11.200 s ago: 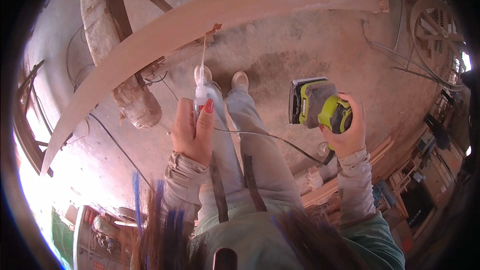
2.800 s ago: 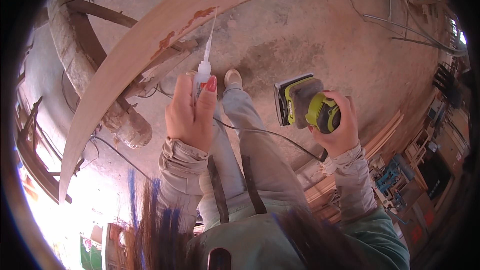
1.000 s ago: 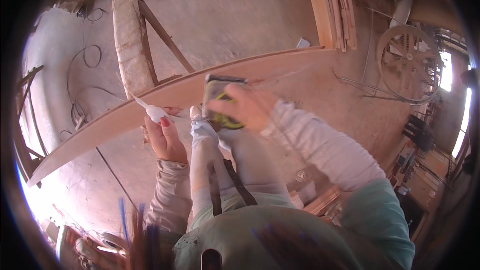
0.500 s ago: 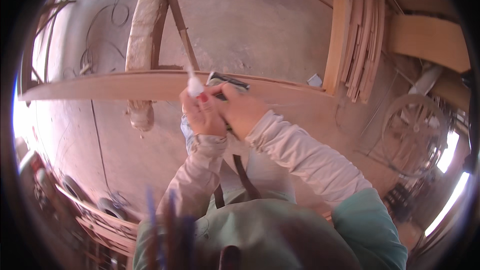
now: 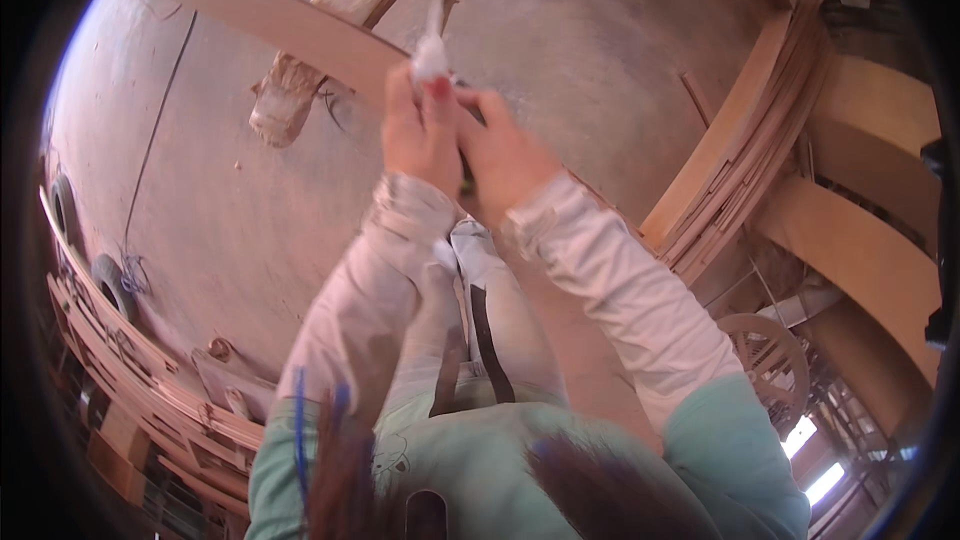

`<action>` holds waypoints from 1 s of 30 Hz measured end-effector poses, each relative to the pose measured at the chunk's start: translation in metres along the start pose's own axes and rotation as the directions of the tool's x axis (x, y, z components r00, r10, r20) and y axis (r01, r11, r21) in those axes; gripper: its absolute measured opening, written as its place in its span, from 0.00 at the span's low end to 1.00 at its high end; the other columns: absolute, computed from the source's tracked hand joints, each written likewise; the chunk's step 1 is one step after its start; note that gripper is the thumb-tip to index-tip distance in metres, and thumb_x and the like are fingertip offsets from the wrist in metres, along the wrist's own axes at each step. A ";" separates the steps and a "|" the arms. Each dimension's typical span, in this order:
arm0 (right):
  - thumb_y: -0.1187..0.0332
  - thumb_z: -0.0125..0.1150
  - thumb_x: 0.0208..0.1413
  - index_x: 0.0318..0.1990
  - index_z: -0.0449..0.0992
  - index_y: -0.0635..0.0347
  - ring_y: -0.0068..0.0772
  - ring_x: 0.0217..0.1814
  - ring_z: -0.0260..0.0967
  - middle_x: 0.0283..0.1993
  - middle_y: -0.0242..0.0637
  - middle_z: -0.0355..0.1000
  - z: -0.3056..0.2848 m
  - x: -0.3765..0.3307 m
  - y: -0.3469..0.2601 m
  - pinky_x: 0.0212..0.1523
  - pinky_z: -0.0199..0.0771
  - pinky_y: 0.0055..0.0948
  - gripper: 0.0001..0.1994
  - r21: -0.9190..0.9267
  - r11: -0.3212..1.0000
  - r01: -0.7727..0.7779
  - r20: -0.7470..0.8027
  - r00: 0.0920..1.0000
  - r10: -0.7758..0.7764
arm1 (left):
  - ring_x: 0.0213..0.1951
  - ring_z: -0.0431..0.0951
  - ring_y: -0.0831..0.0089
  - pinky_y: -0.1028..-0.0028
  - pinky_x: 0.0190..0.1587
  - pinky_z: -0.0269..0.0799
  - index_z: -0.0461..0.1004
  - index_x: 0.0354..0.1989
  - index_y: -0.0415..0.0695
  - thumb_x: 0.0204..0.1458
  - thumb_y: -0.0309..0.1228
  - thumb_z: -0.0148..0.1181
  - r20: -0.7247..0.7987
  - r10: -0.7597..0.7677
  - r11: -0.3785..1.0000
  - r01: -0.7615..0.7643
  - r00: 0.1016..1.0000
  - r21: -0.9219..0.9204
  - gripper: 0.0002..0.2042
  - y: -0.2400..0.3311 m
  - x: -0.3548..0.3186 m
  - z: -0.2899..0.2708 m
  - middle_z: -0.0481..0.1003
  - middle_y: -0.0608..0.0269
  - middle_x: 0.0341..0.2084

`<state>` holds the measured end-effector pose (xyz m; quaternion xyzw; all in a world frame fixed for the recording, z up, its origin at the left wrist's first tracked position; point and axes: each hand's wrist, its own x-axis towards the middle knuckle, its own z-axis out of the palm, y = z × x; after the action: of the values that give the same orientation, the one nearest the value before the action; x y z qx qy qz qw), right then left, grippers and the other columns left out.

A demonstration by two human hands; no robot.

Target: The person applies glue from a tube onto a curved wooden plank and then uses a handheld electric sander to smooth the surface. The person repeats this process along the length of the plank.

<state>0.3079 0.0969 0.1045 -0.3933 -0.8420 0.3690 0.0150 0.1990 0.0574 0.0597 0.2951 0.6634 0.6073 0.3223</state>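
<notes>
My left hand (image 5: 420,140) is closed around a small white bottle (image 5: 430,58) with a long thin nozzle pointing away from me and a red patch near the fingers. Against it, my right hand (image 5: 508,152) is closed on a dark tool (image 5: 467,165) that the fingers mostly cover; its kind I cannot make out. Both hands are over the long wooden plank (image 5: 300,32), which runs in from the far left and passes behind them. Motion blurs the bottle tip.
A rough log trestle (image 5: 285,105) supports the plank. Thin boards (image 5: 765,150) are stacked at the right, beside curved wooden panels (image 5: 850,250) and a spoked wheel (image 5: 768,365). Tyres (image 5: 112,280) and more timber (image 5: 170,380) lie at the left. A cable (image 5: 165,120) crosses the floor.
The view has turned, so the plank now slants and the board stack looks tilted. Both hands appear farther up the picture, still together with the bottle; the dark tool is more hidden.
</notes>
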 end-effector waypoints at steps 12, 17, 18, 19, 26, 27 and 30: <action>0.65 0.74 0.41 0.61 0.64 0.50 0.58 0.49 0.71 0.56 0.44 0.64 -0.008 0.004 -0.013 0.48 0.75 0.48 0.37 -0.132 0.986 -0.104 0.078 0.990 0.115 | 0.30 0.78 0.75 0.73 0.36 0.73 0.68 0.49 0.42 0.65 0.45 0.53 0.018 -0.106 0.972 0.107 0.994 -0.208 0.18 0.000 0.000 0.004 0.78 0.61 0.27; 0.66 0.74 0.39 0.62 0.63 0.51 0.59 0.48 0.71 0.56 0.45 0.63 -0.016 -0.044 0.020 0.46 0.75 0.50 0.38 -0.140 0.978 -0.158 0.063 0.984 0.168 | 0.30 0.79 0.60 0.66 0.35 0.73 0.69 0.50 0.45 0.62 0.41 0.56 0.125 -0.199 0.967 0.215 0.972 -0.133 0.15 0.002 -0.041 0.039 0.77 0.54 0.27; 0.66 0.74 0.39 0.62 0.62 0.50 0.60 0.47 0.72 0.57 0.44 0.62 -0.016 -0.056 0.029 0.46 0.76 0.51 0.39 -0.153 0.973 -0.173 0.054 0.982 0.183 | 0.30 0.79 0.58 0.64 0.36 0.73 0.69 0.50 0.45 0.62 0.40 0.57 0.145 -0.166 0.977 0.182 0.975 -0.111 0.15 0.000 -0.052 0.048 0.77 0.53 0.27; 0.66 0.74 0.39 0.62 0.62 0.50 0.60 0.47 0.72 0.57 0.44 0.62 -0.016 -0.070 0.038 0.45 0.76 0.51 0.39 -0.166 0.972 -0.168 0.040 0.983 0.177 | 0.31 0.79 0.56 0.63 0.36 0.73 0.69 0.50 0.45 0.61 0.39 0.57 0.160 -0.137 0.985 0.152 0.978 -0.081 0.15 -0.003 -0.063 0.055 0.76 0.51 0.27; 0.65 0.73 0.39 0.61 0.63 0.50 0.59 0.45 0.72 0.54 0.44 0.63 -0.010 -0.043 0.024 0.43 0.77 0.50 0.37 -0.172 0.983 -0.061 -0.023 0.998 0.058 | 0.30 0.79 0.67 0.68 0.37 0.73 0.68 0.49 0.42 0.65 0.40 0.53 0.128 -0.181 0.984 0.180 0.975 0.016 0.14 0.000 -0.042 0.037 0.77 0.57 0.28; 0.66 0.73 0.40 0.60 0.64 0.49 0.60 0.44 0.72 0.54 0.45 0.64 -0.005 -0.024 0.015 0.43 0.77 0.50 0.36 -0.128 0.992 0.012 -0.033 0.999 -0.017 | 0.31 0.79 0.59 0.65 0.37 0.73 0.69 0.50 0.43 0.63 0.43 0.54 0.072 -0.166 0.986 0.167 0.984 -0.018 0.17 -0.002 -0.024 0.023 0.77 0.53 0.28; 0.67 0.71 0.41 0.59 0.64 0.46 0.60 0.43 0.73 0.50 0.46 0.65 0.003 0.026 -0.026 0.43 0.77 0.51 0.35 -0.185 0.982 0.037 0.004 0.999 -0.037 | 0.32 0.81 0.59 0.65 0.37 0.73 0.69 0.50 0.44 0.62 0.52 0.52 -0.026 -0.139 0.986 0.136 0.990 -0.094 0.22 0.002 0.023 -0.022 0.78 0.52 0.28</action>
<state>0.2722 0.1015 0.1123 -0.3772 -0.8798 0.2890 -0.0152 0.1678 0.0617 0.0609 0.2236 0.6586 0.6185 0.3657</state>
